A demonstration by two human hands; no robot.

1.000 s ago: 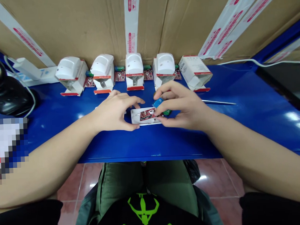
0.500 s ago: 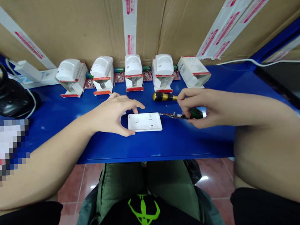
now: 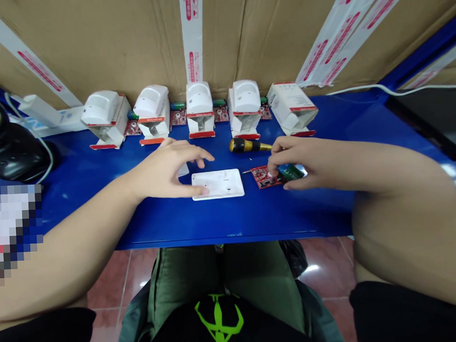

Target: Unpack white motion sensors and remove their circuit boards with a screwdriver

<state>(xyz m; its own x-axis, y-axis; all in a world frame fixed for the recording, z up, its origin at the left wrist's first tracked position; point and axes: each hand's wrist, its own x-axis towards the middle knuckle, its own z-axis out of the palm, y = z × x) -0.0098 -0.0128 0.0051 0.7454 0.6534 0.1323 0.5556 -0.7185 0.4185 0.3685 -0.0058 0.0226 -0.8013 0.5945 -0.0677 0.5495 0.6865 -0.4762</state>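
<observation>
We work at a blue bench (image 3: 222, 221) set against a wall of cardboard cartons (image 3: 94, 46) sealed with white packing tape (image 3: 192, 31). Four white motion sensors (image 3: 198, 99) stand in open boxes along the rear of the bench, with a fifth white box (image 3: 291, 107) at the right end and small red boards (image 3: 178, 117) lying behind them. A white power strip (image 3: 44, 118) and a black object (image 3: 11, 145) occupy the left rear corner. The front edge of the bench runs straight across the view, and a band of open blue surface lies between it and the work. A white plastic plate (image 3: 218, 184) lies flat at bench centre, with a screwdriver (image 3: 249, 145) with a black and gold handle lying behind and to its right. Our left hand (image 3: 163, 171) arches over the plate, open and unclamped, its thumb touching the near edge. Our right hand (image 3: 291, 163) is closed on a red circuit board (image 3: 265, 177), which carries a green part (image 3: 291, 171). Compared with the earlier frames, the board now sits low on the bench, just right of the plate, rather than on it or lifted at its edge. The red print on the tape can be seen but not read here, and the box labels are too small to read.
</observation>
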